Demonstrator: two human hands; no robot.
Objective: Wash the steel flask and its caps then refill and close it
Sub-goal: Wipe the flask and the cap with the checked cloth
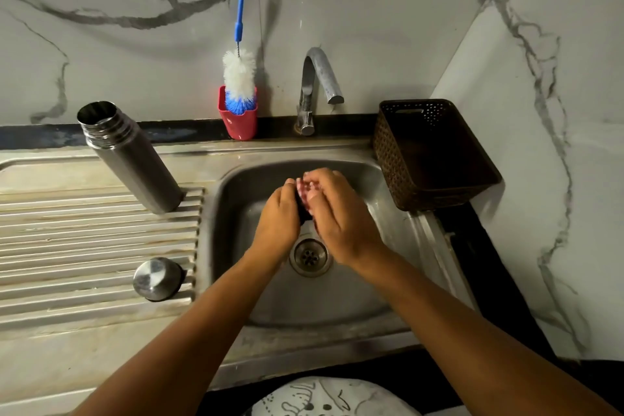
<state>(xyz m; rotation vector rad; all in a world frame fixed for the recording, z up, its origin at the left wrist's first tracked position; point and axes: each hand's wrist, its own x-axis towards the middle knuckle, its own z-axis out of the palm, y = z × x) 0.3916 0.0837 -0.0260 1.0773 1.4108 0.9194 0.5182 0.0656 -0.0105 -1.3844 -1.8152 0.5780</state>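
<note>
1. Flask [130, 157] stands open-mouthed on the ribbed drainboard [84, 233], well left of the fingers and up toward the wall; uncapped.
2. Steel cap [157, 279] sits dome-up on the drainboard, left of and below the left hand; apart from the flask.
3. Bottle brush [239, 76] stands bristles-down in a red holder [238, 121] at the wall, beyond the fingers and a bit left.
4. Left hand [278, 218] over the sink [388, 213] bowl; fingers curled shut around a small dark piece [304, 213], probably a cap, blurred.
5. Right hand [341, 213] presses a pink scrubber [305, 189] against that piece; fingers bent and clamped on it; the two hands touch.
6. Drain [310, 256] lies just below the hands; tap [317, 84] beyond the fingertips, no water visible.
7. Brown basket [435, 152] right of the fingers, on the sink's edge.
</note>
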